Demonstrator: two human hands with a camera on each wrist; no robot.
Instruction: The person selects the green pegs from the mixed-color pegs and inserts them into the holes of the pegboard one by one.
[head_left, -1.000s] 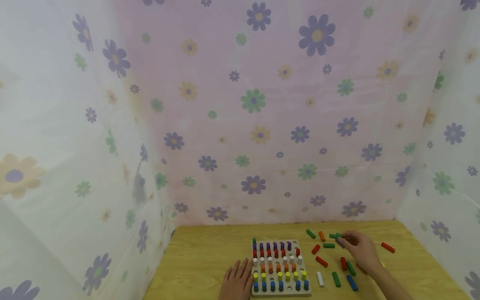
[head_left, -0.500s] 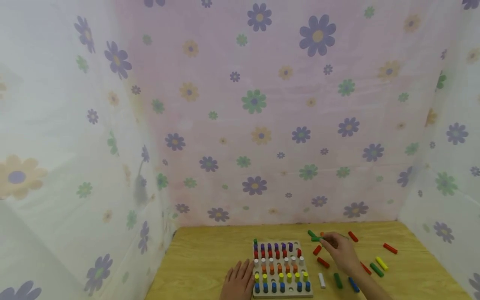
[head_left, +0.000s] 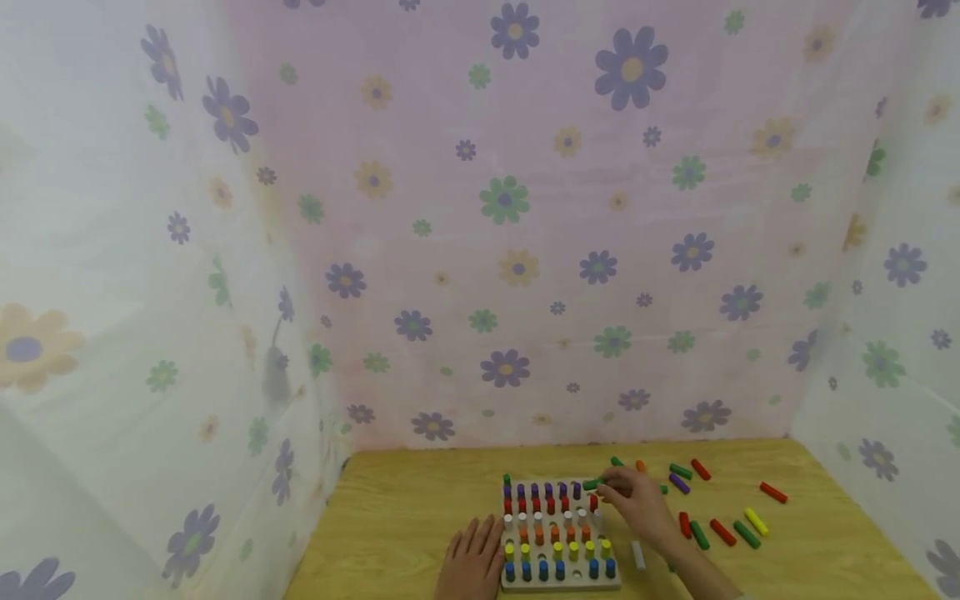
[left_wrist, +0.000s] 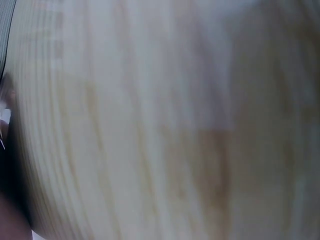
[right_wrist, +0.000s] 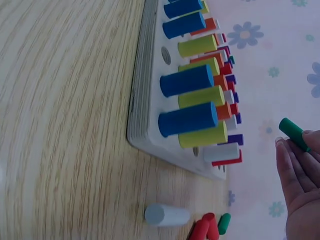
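Pegboard (head_left: 562,586) mostly filled, though partly hidden; loose pegs (head_left: 722,532) at three o'clock. Right hand (head_left: 639,504) pinches green peg (right_wrist: 293,133); left hand (head_left: 472,560) flat.

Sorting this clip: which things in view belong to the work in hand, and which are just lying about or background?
Part of the work, it seems:
green peg, pinched by the right hand
pegboard, left hand at its left edge
standing pegs in the board
loose pegs, probably

Background:
wooden table
flowered sheet
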